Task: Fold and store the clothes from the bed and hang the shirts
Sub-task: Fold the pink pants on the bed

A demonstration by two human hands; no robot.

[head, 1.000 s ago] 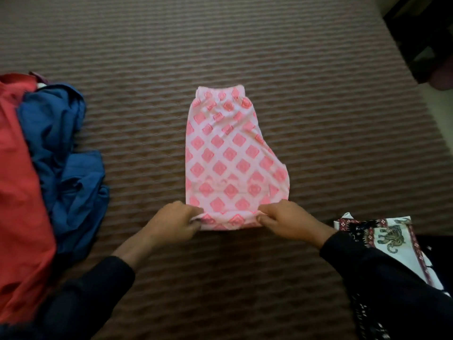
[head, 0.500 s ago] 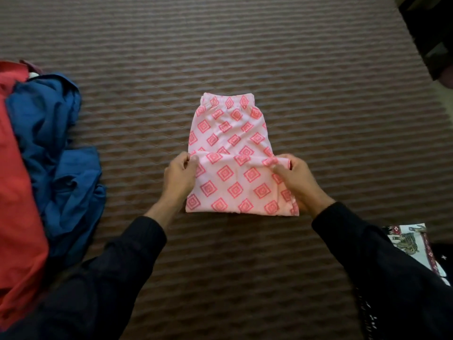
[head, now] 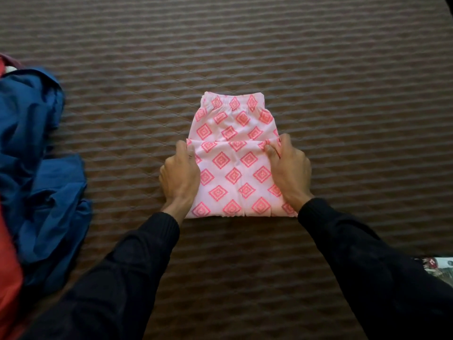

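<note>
From the head camera, pink shorts (head: 232, 143) with a red diamond print lie in the middle of a brown quilted bed (head: 245, 45), waistband on the far side. The near part is folded up over the rest, so its free edge runs across the shorts about halfway. The left hand (head: 180, 175) grips the left end of that folded edge, fingers curled around the cloth with the thumb on top. The right hand (head: 288, 168) pinches the right end of the same edge, thumb on top of the flap and fingers curled over the side. Both arms wear dark sleeves (head: 367, 253). At the left edge of the bed a crumpled blue garment (head: 31, 155) lies on a red one (head: 9, 278), well apart from the shorts. At the lower right a scrap of patterned cloth (head: 441, 266) shows beside the right sleeve.
</note>
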